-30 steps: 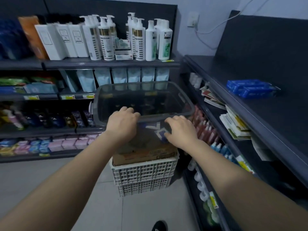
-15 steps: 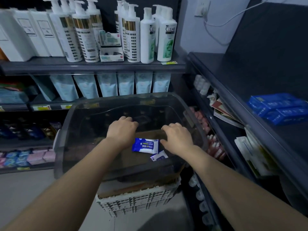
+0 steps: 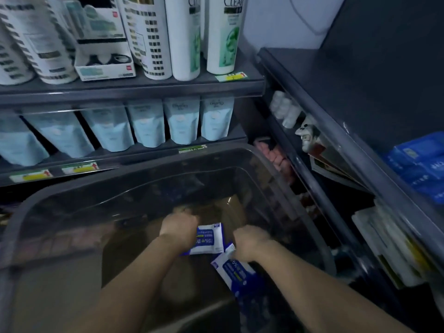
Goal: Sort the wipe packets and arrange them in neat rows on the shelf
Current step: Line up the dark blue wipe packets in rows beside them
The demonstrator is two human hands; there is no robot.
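Down in the bin (image 3: 283, 179), a dark see-through plastic tub w/ a thick rim, both hands are reaching to the bottom. Left hand (image 3: 179, 230) is curled knuckles-up, resting against the left edge of a white-and-blue wipe packet (image 3: 210, 239); fingers are tucked under & out of sight, so can't tell if they're holding it or just touching. Right hand (image 3: 249, 243) is also curled, sitting at the top corner of a second wipe packet (image 3: 234, 272), which lies tilted, just below & right of the first one; the two packets nearly touch. Can't tell the right fingers' grip either: they're hidden behind the back of the hand & the frame is blurry. More dark blue shapes lie in the bin's near right corner, too dim to make out.

Behind the bin, a dark shelf unit (image 3: 134, 88) carries white pump bottles (image 3: 149, 37) & two white-green shampoo bottles (image 3: 224, 34) on the upper level, plus a small white box (image 3: 104, 58) between bottles. Next level down has a row of pale blue pouches (image 3: 146, 124) standing upright side by side, w/ yellow-green price tags (image 3: 79, 168) on the shelf edge below.

To the right, a second shelf (image 3: 336, 116) runs along the side; blue wipe packs (image 3: 422, 167) sit on its top surface at the far right, well apart from the bin. Lower levels hold small white bottles (image 3: 284, 110) & stacked printed items, blurry.
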